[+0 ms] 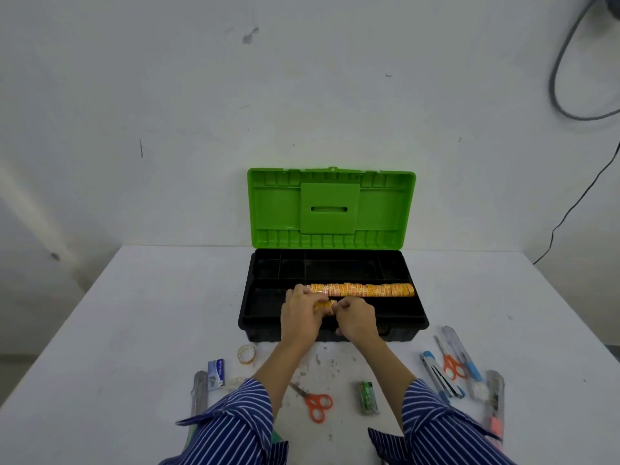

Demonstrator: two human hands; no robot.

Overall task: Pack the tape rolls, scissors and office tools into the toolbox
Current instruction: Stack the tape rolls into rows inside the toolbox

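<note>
Over the front tray of the black plastic toolbox with green lid (332, 325) at the counter's far edge, my left hand (300, 315) and right hand (355, 317), fingers curled, pinch orange-printed tape rolls (323, 305), which I should seat snugly beside the packed row (365, 290).

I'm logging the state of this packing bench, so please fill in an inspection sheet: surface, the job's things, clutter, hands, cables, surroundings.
Surface: white table, scuffed and speckled near the front middle.
Job's things: toolbox open, green lid upright; row of orange tape rolls in its long front compartment; loose tape roll, two orange scissors, stapler, utility knives and staple boxes on the table.
Clutter: nothing seen.
Hands: left hand and right hand together hold an orange tape roll over the toolbox.
Cables: grey cable loop and thin black wire on the right wall.
Surroundings: white wall, marked.
</note>
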